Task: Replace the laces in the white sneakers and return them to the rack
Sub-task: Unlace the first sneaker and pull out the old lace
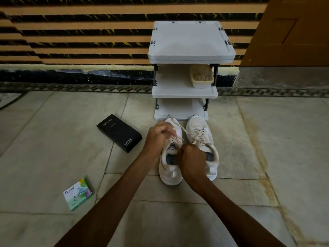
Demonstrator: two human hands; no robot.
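Head view, entries placed from my hands outward.

1. left hand [161, 135]: fingers curled, pinching the lace [178, 139]; motion-blurred, so I cannot tell the finger detail.
2. right hand [192, 157]: closed in a fist on the same lace, nearer to me than my left hand.
3. left sneaker [170, 172]: white, on the floor under both hands, heel toward me. One lace end sticks out beyond my left hand.
4. right sneaker [201, 132]: white, laced, just beside the left sneaker, past my right hand. My right fist covers part of its collar.
5. rack [190, 41]: grey, three shelves, straight beyond my hands. Both toes lie close to its bottom shelf edge; whether they touch it I cannot tell.
6. basket [202, 76]: on the middle shelf, toward my right-hand side; I cannot make out what is in it.
7. black box [119, 132]: flat on the floor, out from my left hand and apart from the sneakers.
8. green box [78, 193]: out from my left forearm, well apart.
9. floor [267, 148]: bare tile runs wide beyond my right hand, and between the two boxes on my left.
10. wall [71, 41]: striped, closing the far side behind the rack.
11. door [288, 32]: wooden, far beyond my right hand.
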